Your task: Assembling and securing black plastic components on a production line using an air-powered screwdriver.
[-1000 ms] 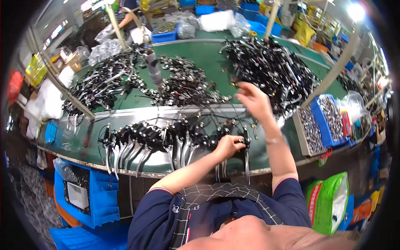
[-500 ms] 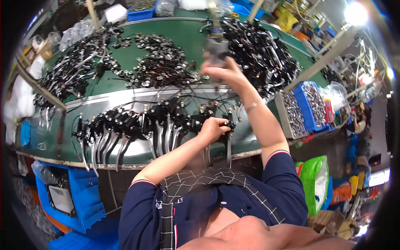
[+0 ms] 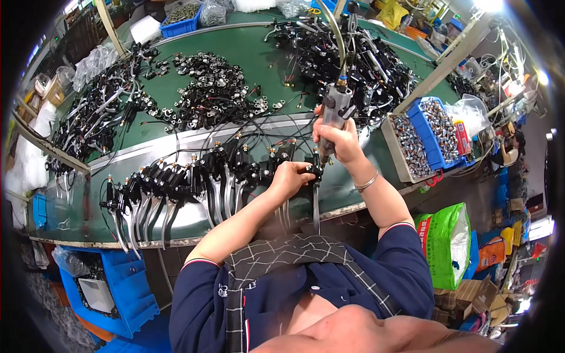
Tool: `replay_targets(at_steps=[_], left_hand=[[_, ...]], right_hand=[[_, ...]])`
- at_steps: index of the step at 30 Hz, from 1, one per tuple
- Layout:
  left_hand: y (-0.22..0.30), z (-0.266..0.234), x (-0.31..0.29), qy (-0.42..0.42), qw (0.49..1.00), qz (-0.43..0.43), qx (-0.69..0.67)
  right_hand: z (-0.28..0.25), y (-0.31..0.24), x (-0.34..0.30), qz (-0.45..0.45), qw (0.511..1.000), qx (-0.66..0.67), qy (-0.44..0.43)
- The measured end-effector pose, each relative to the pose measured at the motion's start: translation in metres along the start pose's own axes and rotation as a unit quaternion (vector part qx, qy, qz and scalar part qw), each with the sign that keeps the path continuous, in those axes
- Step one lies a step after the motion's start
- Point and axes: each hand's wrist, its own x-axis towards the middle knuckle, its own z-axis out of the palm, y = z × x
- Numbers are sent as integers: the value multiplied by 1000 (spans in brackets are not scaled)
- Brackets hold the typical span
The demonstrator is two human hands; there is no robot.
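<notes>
My right hand [image 3: 346, 141] is wrapped round a grey air screwdriver [image 3: 338, 103], its hose [image 3: 339, 44] rising from the top. The tool points down, its tip at the black clamp end of a brake lever [image 3: 316, 203]; whether the tip touches a screw cannot be made out. Fingers of my left hand [image 3: 288, 180] pinch that clamp end from the left, while the silver blade points toward me. Left of it, a row of similar brake levers [image 3: 158, 188] with black bodies and cables lies along the near side of the bench.
Behind a metal strip [image 3: 165, 141] on the green bench [image 3: 259, 44] lie heaps of lever parts [image 3: 103, 112], small silver clamps [image 3: 206, 88] and black assemblies [image 3: 376, 65]. At right stand a grey tray [image 3: 406, 167] and a blue bin [image 3: 425, 132] of small metal parts. A slanting post [image 3: 450, 62] rises there.
My right hand has brought the screwdriver down and toward me, from above the parts to the lever's clamp end. The left hand keeps its pinch.
</notes>
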Motion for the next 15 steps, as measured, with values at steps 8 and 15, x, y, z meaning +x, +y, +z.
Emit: replay_targets(at_steps=[8,15], left_hand=[[1,0,1,9,1000,-10,14],[5,-1,1,27,997,42,62]], right_hand=[[-2,9,-4,-12,1000,-10,-27],[28,5,0,-20,999,-12,-22]])
